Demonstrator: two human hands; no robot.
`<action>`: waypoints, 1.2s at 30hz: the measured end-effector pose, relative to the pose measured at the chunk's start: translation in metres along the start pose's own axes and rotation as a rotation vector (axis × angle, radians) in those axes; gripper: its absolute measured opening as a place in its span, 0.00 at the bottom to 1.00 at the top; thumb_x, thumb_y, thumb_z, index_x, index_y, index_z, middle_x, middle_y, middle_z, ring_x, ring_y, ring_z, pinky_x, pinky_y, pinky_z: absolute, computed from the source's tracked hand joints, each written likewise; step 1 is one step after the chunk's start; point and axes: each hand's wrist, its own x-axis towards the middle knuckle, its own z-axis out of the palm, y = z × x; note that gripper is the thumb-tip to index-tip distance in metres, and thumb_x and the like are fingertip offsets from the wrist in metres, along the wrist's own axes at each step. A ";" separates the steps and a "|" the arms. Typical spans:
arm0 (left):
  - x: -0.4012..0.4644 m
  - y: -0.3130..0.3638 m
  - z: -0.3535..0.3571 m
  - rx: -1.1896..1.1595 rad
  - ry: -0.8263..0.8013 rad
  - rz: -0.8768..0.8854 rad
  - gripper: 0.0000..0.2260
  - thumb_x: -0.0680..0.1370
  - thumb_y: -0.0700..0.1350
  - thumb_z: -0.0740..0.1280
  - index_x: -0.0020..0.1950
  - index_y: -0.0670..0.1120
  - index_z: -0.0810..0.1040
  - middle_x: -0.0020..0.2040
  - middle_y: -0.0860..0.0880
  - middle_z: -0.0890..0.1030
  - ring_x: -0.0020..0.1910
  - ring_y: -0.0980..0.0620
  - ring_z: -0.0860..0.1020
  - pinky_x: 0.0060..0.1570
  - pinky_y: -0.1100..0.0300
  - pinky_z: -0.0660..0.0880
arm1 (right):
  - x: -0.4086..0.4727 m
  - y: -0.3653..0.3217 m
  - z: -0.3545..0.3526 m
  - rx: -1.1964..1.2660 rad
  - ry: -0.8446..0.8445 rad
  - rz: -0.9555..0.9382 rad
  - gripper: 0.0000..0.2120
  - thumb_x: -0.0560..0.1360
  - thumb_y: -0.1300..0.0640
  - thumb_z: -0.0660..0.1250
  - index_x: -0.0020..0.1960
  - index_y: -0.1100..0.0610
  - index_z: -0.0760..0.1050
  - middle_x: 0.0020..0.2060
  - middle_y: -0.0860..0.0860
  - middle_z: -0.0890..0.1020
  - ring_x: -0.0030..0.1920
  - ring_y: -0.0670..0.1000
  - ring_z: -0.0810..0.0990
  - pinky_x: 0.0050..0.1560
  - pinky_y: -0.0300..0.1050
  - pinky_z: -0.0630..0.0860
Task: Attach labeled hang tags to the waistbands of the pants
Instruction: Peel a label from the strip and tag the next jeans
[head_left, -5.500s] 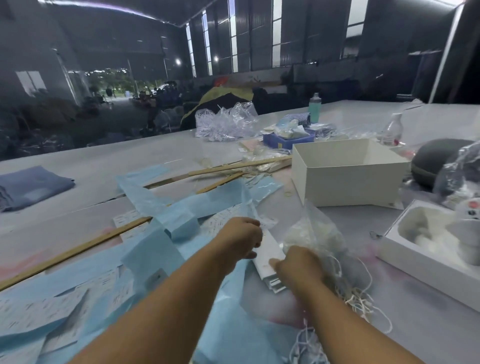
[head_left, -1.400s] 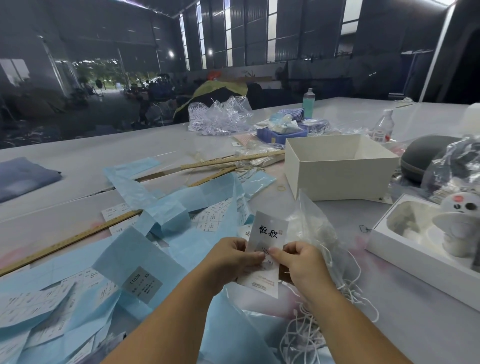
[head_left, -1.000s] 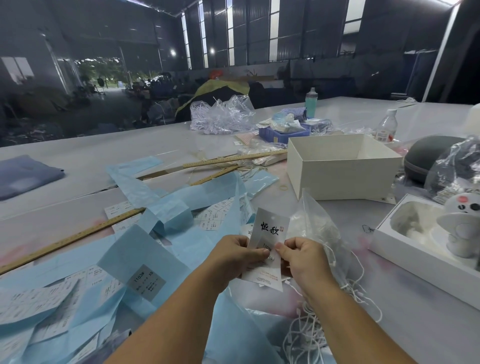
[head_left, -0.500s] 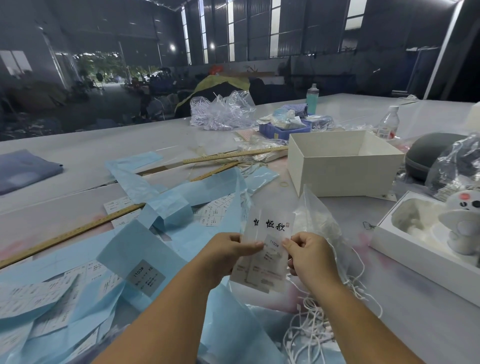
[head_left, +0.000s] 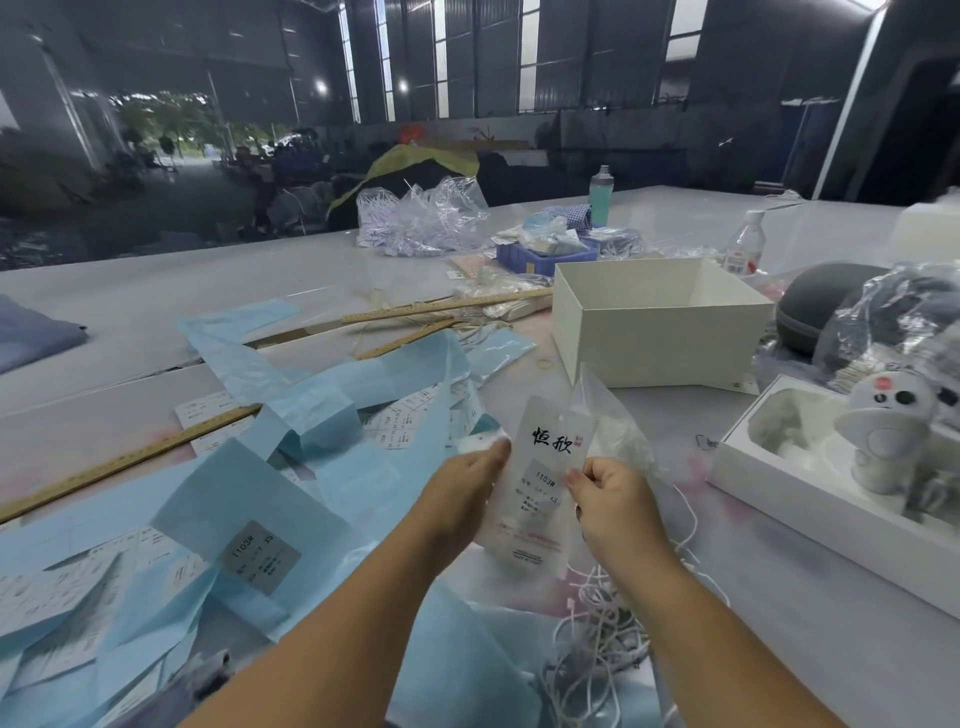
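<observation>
Just in front of open white cardboard box (head_left: 660, 317), above surface: white printed hang tag (head_left: 540, 483) held upright, print facing up for label check. Left hand (head_left: 467, 483) pinches left edge, right hand (head_left: 608, 499) pinches right edge. No pants near box; white string pile (head_left: 602, 639) waits below tag.

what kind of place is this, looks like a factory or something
Probably a garment finishing or packing floor in a big warehouse-like hall. Both hands hold a printed hang tag over a long worktable strewn with blue label sheets, wooden rulers and white tag strings.
</observation>
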 end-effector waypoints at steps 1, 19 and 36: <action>-0.002 0.003 0.001 -0.065 -0.077 -0.045 0.14 0.83 0.49 0.60 0.54 0.44 0.83 0.46 0.49 0.86 0.41 0.52 0.84 0.38 0.60 0.79 | 0.001 0.000 0.001 0.011 -0.011 0.004 0.14 0.80 0.60 0.63 0.38 0.66 0.75 0.23 0.48 0.73 0.25 0.47 0.68 0.30 0.39 0.67; -0.003 0.001 -0.005 -0.183 0.015 -0.249 0.13 0.67 0.49 0.80 0.46 0.44 0.85 0.39 0.46 0.86 0.35 0.47 0.85 0.31 0.58 0.80 | -0.013 -0.002 0.010 -0.381 0.180 -0.136 0.15 0.79 0.54 0.65 0.34 0.53 0.69 0.30 0.47 0.74 0.32 0.44 0.71 0.30 0.40 0.62; -0.002 0.007 0.000 -0.024 0.066 -0.076 0.11 0.80 0.50 0.67 0.43 0.49 0.85 0.37 0.51 0.85 0.40 0.47 0.82 0.43 0.55 0.77 | -0.010 -0.009 0.003 0.118 -0.126 -0.026 0.12 0.80 0.60 0.63 0.37 0.56 0.72 0.29 0.48 0.74 0.31 0.49 0.69 0.33 0.43 0.66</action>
